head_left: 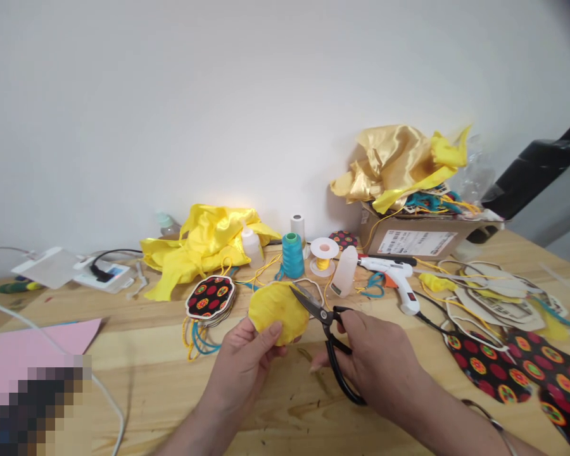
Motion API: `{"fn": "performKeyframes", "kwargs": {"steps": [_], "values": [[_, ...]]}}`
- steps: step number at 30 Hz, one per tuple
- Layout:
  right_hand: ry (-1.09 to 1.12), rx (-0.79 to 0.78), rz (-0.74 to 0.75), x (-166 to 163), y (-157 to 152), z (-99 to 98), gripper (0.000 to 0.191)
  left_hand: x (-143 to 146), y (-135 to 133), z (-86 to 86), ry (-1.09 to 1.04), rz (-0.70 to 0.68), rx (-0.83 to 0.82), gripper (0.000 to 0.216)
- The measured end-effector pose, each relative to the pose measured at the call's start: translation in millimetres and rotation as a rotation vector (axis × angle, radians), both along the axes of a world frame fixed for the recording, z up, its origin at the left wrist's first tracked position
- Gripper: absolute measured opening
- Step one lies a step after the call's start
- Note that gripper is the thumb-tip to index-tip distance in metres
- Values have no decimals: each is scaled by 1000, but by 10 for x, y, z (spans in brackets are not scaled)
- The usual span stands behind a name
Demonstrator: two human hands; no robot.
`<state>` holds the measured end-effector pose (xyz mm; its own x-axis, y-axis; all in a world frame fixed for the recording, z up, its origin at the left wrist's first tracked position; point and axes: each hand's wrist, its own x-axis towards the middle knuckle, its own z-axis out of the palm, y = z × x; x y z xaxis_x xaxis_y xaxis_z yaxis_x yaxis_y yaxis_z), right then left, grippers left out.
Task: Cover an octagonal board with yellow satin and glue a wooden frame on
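In my left hand [251, 354] is a round yellow fabric piece [274, 310], pinched at its lower edge with the thumb on top. My right hand [370, 354] grips black-handled scissors [323, 315], fingers through the handles. Their blades point up and left and lie at the upper right edge of the yellow piece; whether they touch the cloth I cannot tell. Left of it sits a stack of scalloped, flower-patterned pieces [211, 297] with blue and yellow cords [202, 339]. Behind it stands a teal thread spool [292, 256].
Yellow satin [204, 234] lies heaped by the wall. A white glue gun [399, 278], a squeeze bottle [344, 272] and a yellow thread reel [323, 253] stand behind my right hand. A cardboard box [408, 237] holds gold cloth. Patterned fabric [489, 367] lies at right, pink paper [42, 354] at left.
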<state>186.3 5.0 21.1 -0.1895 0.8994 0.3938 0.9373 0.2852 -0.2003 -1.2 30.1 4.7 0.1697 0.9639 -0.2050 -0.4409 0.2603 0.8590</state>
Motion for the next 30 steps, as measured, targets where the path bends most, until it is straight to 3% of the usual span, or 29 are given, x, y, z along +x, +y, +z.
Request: {"fn": "performKeyframes", "kwargs": {"steps": [14, 21, 26, 30], "values": [[26, -41, 17, -1, 16, -10, 29, -10, 3, -2, -6, -2, 1, 19], [110, -315, -98, 86, 46, 152, 26, -17, 1, -10, 32, -54, 8, 19], [175, -458, 39, 198, 71, 290, 39, -29, 16, -17, 91, -117, -12, 20], [164, -462, 90, 255, 92, 294, 42, -27, 31, -25, 119, -152, -10, 21]]}}
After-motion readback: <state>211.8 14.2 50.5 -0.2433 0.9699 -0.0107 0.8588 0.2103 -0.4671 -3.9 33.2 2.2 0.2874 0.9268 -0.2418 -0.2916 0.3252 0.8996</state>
